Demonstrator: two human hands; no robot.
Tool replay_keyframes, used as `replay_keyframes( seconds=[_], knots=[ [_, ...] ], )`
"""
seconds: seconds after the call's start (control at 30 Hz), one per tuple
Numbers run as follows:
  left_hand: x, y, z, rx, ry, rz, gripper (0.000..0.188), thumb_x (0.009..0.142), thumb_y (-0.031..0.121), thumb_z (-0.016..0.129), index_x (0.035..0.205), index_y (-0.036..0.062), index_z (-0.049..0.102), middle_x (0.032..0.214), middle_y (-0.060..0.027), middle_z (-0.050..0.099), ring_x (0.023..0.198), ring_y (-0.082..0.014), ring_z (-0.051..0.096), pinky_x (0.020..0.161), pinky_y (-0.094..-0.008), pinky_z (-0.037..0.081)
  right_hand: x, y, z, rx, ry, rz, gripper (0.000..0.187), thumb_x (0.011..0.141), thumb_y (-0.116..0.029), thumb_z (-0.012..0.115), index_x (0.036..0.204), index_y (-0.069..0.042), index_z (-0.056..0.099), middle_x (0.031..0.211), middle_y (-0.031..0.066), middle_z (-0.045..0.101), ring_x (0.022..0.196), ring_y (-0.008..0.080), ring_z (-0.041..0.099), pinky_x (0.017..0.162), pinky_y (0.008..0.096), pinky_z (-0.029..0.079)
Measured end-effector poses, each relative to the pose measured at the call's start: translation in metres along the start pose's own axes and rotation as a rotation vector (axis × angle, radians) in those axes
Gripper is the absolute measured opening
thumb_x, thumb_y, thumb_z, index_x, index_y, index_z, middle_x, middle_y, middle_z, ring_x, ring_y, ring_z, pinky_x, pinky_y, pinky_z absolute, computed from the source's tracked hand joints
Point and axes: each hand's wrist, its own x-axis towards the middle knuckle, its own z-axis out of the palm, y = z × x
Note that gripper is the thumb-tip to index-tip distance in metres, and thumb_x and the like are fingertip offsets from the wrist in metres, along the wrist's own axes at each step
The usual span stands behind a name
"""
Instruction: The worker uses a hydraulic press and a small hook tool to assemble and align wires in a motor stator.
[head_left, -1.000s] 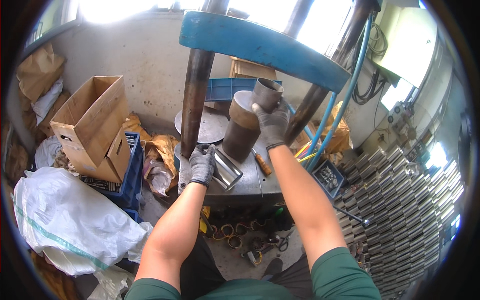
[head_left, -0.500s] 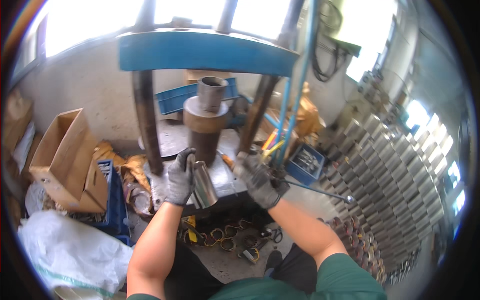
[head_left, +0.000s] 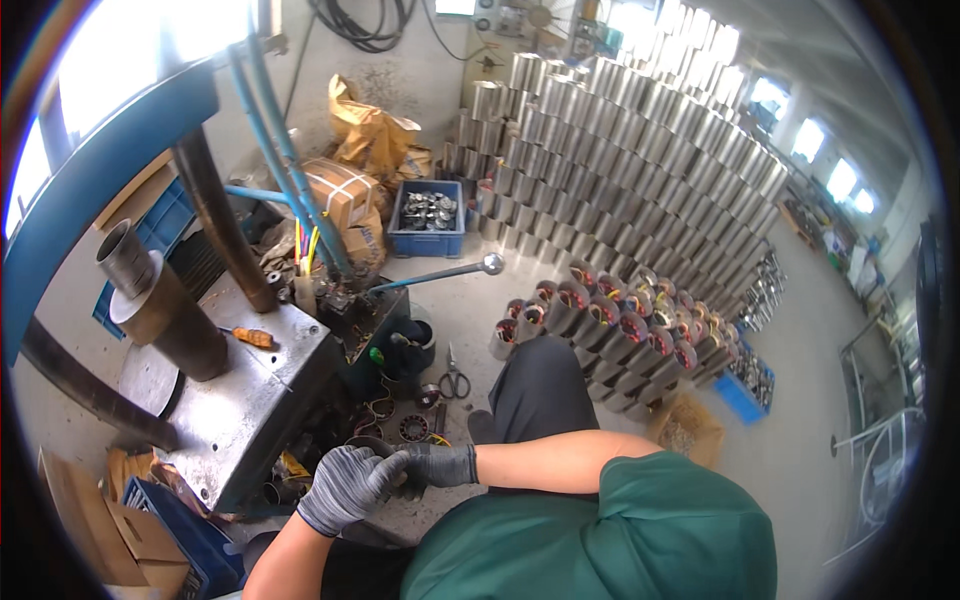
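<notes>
In front of my body, low in the head view, my gloved hands meet. My left hand is closed, with fingers curled round a metal tube; only its dark rim shows above the glove. My right hand presses in from the other side, closed against the same tube, its fingertips partly hidden behind the left. To their left stands a press with a steel table, a stepped metal cylinder and an orange-handled tool on it. Scissors lie on the floor beyond my hands.
Wound tubes stand in rows ahead of my knee, before a tall stack of shiny metal tubes. A ball-ended lever juts from the press. A blue bin of metal parts sits behind. A cardboard box is at right.
My view and body have turned right, so the press now lies at the left. Both hands have left the press table and come together near my lap, with the shiny tube drawn along.
</notes>
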Motion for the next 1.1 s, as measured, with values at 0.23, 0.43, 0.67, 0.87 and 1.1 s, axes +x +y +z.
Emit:
replay_keyframes(
  seconds=[0.23, 0.43, 0.67, 0.87, 1.1],
  knots=[
    [0.027, -0.006, 0.005, -0.015, 0.251, 0.035, 0.036, 0.081, 0.014, 0.077, 0.114, 0.0085, 0.063, 0.086, -0.0104, 0.069, 0.071, -0.0356, 0.067, 0.064, -0.0458, 0.052, -0.054, -0.038, -0.027, 0.031, 0.309, 0.075, 0.014, 0.081, -0.024, 0.067, 0.088, -0.012, 0.067, 0.066, 0.0028, 0.06, 0.049, 0.0148, 0.054, 0.041, 0.0333, 0.04],
    [-0.006, -0.031, 0.002, -0.021, 0.368, -0.328, 0.032, 0.084, 0.001, 0.073, 0.114, 0.0083, 0.067, 0.099, -0.0104, 0.069, 0.085, -0.0316, 0.066, 0.075, -0.0423, 0.054, -0.157, -0.138, -0.131, -0.098, 0.764, -0.297, 0.012, 0.087, -0.023, 0.068, 0.08, -0.014, 0.065, 0.065, 0.0013, 0.06, 0.049, 0.0139, 0.051, 0.045, 0.0323, 0.04],
    [-0.012, -0.034, 0.007, -0.261, 0.296, -0.572, 0.032, 0.086, -0.006, 0.071, 0.117, 0.0061, 0.069, 0.095, -0.0105, 0.067, 0.086, -0.0254, 0.068, 0.078, -0.0359, 0.055, -0.359, -0.172, -0.302, -0.918, 1.462, -0.653, 0.021, 0.081, -0.015, 0.064, 0.095, 0.0, 0.066, 0.075, 0.0095, 0.065, 0.067, 0.0234, 0.062, 0.06, 0.0393, 0.052],
    [-0.003, -0.026, 0.015, -0.187, 0.105, -0.528, 0.036, 0.081, -0.003, 0.075, 0.115, 0.0055, 0.07, 0.093, -0.012, 0.069, 0.086, -0.0294, 0.069, 0.078, -0.0395, 0.056, -0.469, -0.122, -0.34, 0.03, 1.762, -0.459, 0.017, 0.093, -0.021, 0.06, 0.08, -0.011, 0.063, 0.064, 0.0047, 0.061, 0.045, 0.0133, 0.05, 0.04, 0.033, 0.039],
    [-0.005, -0.029, 0.045, -0.132, -0.124, -0.499, 0.033, 0.079, 0.012, 0.08, 0.111, 0.0074, 0.071, 0.093, -0.0133, 0.071, 0.089, -0.0362, 0.066, 0.08, -0.0473, 0.055, -0.53, -0.056, -0.389, 0.366, 1.868, -0.371, 0.017, 0.094, -0.026, 0.062, 0.085, -0.013, 0.067, 0.066, 0.0035, 0.066, 0.043, 0.0158, 0.052, 0.038, 0.0336, 0.04]
  ],
)
